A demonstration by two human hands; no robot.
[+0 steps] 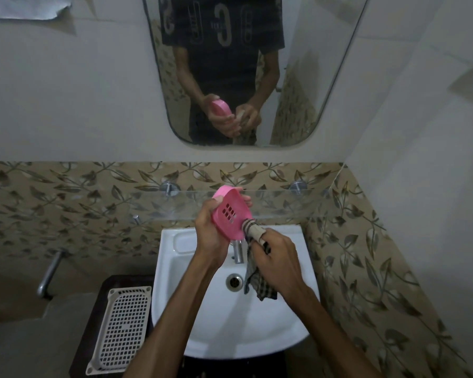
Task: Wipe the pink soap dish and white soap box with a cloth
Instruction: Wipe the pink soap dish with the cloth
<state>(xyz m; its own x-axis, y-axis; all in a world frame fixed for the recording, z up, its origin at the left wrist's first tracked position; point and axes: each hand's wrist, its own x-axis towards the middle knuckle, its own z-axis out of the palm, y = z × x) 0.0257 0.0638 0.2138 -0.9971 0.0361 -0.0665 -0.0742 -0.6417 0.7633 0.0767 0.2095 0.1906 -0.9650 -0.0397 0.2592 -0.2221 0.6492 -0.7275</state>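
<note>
Mirror (pixel 339 64): on the wall above the basin; reflects the person's torso and both hands with the dish and cloth.
Basin (pixel 202 323): white, wall-mounted; drain at centre, metal tap (pixel 238 252) at the back rim, partly hidden by the hands.
Shelf (pixel 284 204): glass, on metal pegs, between mirror and basin, in front of leaf-pattern tiles.
Tray (pixel 123 326): white perforated plastic, on a dark stand just left of the basin.
Left hand (pixel 210 236): raised over the back of the basin; fingers and thumb curled round the dish, gripping it by its edges.
Right hand (pixel 276 263): fingers curled round the cloth, gripping it; one cloth-wrapped fingertip extended toward the dish.
Cloth (pixel 257 285): checked, dark and pale; upper end bunched over the fingertip, touching the dish's lower right edge; the rest hangs below the hand over the drain.
Dish (pixel 230 214): pink, oval, tilted, slotted underside facing the camera; held in the air above the tap.
Soap box: cannot tell which item, if any, it is.
</note>
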